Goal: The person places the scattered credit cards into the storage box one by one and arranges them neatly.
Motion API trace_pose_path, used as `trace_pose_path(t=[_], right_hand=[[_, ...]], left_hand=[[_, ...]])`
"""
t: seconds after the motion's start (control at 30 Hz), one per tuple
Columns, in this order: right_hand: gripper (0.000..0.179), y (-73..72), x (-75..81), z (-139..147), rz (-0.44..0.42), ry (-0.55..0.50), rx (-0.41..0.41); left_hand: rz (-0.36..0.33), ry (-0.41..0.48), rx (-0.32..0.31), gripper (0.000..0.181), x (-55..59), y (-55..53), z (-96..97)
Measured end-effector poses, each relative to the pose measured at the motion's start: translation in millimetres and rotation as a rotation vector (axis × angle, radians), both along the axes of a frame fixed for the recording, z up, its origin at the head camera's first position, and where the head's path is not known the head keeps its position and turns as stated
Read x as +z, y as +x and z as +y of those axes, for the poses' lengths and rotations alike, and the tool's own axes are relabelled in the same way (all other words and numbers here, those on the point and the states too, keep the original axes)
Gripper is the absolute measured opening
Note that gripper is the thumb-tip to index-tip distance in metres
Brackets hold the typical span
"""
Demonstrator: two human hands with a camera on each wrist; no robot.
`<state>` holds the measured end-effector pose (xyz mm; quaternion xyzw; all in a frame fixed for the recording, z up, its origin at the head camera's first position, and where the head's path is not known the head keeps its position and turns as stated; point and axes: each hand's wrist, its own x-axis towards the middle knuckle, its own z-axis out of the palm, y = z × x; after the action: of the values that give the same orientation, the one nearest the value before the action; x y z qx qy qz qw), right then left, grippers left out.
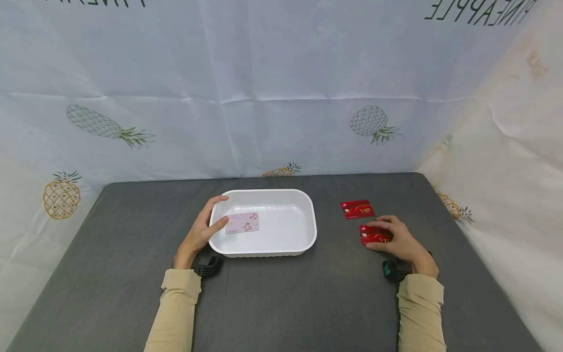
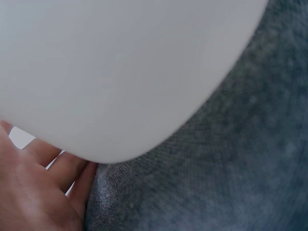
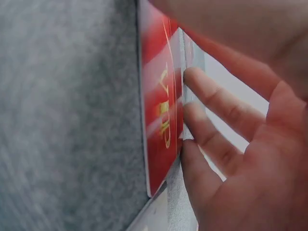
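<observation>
A white rectangular tray [image 1: 288,239] rests on the dark table, with a pale pink card [image 1: 243,223] lying inside near its left end. My left hand [image 1: 203,230] grips the tray's left side, thumb over the rim; in the left wrist view its fingers [image 2: 67,168] reach under the tray's edge. To the right, my right hand [image 1: 398,239] spans a red VIP card [image 1: 371,234], pinching it between thumb and fingers at its long edges. The right wrist view shows fingertips [image 3: 192,110] along one edge of that card, its gold lettering facing up.
A second red VIP card [image 1: 357,209] lies just beyond my right hand. Grey cloth covers the table [image 1: 303,303]. A pale curtain [image 1: 264,63] printed with pineapples hangs along the table's back edge and sides.
</observation>
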<state>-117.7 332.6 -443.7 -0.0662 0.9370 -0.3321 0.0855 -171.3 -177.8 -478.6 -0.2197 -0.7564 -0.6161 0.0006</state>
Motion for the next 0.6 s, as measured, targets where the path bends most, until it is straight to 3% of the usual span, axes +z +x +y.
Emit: trace_pose_path(t=[0.6], right_hand=[[0.056, -1.3, 4.5, -5.2, 0.026, -0.004, -0.004]], left_hand=[[-0.008, -0.017, 0.009, 0.055, 0.4, 0.9, -0.8]])
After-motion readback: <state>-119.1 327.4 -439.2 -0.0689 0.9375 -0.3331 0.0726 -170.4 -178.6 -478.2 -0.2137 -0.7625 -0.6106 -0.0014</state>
